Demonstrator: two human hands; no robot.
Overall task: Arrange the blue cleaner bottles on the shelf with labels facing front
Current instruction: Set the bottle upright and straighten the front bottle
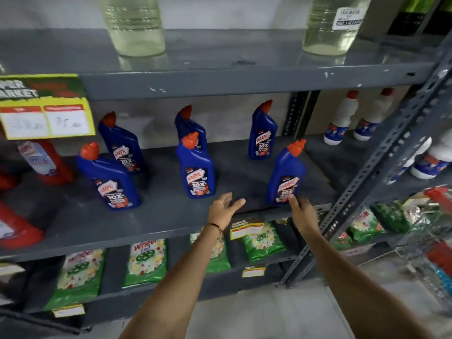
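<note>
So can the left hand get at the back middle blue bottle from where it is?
Probably not directly. The front middle bottle stands right before the back middle bottle, and the open left hand sits just right of it; it would need to reach over or around.

I see both of my bare forearms reaching forward and up from the bottom of the view, angled slightly toward each other. My left hand (223, 209) is open, palm turned inward, fingers spread and loosely curved, thumb apart from the rest, holding nothing. A thin bangle (216, 226) circles my left wrist. My right hand (302, 210) is a little blurred, seen from the back, its fingers extended forward with the fingertips (291, 197) leading. It grips nothing either.
</note>
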